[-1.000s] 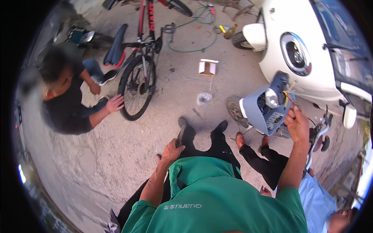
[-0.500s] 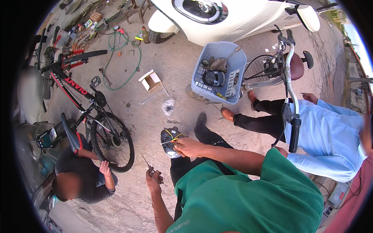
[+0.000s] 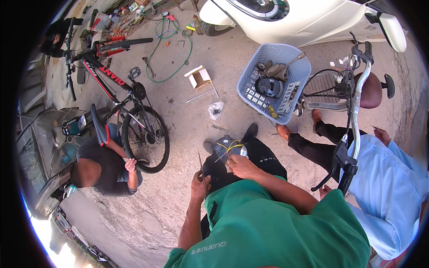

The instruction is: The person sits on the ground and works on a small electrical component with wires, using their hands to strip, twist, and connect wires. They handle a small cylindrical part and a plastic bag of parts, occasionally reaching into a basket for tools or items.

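Observation:
My left hand (image 3: pixel 198 183) grips a slim, long-pointed metal tool (image 3: pixel 201 167), whose kind I cannot make out, held upright in front of my left thigh. My right hand (image 3: pixel 240 166) is closed on a dark lamp unit (image 3: pixel 223 145) with a silvery face and thin yellow wires, above my legs. The tool's tip is just left of the unit. Beyond, a blue-grey plastic basket (image 3: pixel 250 94) on the front of a two-wheeler holds dark parts (image 3: pixel 268 87) and metal pieces.
A person in dark clothing (image 3: pixel 107 176) crouches by a black-red bicycle (image 3: pixel 116 78) at left; another in light blue (image 3: pixel 384 178) is beside the handlebar (image 3: pixel 356 143) at right. An open carton (image 3: pixel 199 76), small bag (image 3: pixel 216 109), green hose (image 3: pixel 187 53) and white vehicle (image 3: pixel 295 22) lie beyond.
My right hand has drawn the lamp unit out of the basket to above my legs, nearer my left hand. The view has shifted, and the crouching person appears lower in it.

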Action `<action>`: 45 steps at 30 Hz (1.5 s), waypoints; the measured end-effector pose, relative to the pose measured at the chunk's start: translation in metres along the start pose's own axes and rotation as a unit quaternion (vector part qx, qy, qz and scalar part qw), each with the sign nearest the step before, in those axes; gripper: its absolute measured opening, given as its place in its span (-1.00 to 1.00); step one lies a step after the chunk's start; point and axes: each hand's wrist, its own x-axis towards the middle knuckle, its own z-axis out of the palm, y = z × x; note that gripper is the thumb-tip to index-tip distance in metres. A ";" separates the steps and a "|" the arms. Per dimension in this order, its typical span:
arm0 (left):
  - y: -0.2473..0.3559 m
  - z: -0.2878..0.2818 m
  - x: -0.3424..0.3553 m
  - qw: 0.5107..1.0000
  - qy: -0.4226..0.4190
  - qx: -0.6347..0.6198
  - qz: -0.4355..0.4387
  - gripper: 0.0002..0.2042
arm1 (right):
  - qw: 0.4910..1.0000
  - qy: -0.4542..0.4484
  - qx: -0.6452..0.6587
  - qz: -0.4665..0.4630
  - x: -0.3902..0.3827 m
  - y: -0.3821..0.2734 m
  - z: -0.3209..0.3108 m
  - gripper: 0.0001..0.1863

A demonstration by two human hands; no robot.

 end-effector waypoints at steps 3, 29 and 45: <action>0.004 -0.005 0.026 0.999 -0.006 0.041 -0.007 -0.40 | 0.990 0.015 0.126 0.060 0.004 0.010 -0.009 -0.68; -0.124 -0.033 0.587 0.865 -0.023 0.434 0.250 -0.47 | 0.975 0.039 -0.219 -0.005 0.451 0.215 -0.021 -0.72; -0.099 -0.002 0.679 0.686 -0.136 0.638 0.322 -0.60 | 0.957 -0.130 -0.254 -0.044 0.578 0.250 -0.032 -0.68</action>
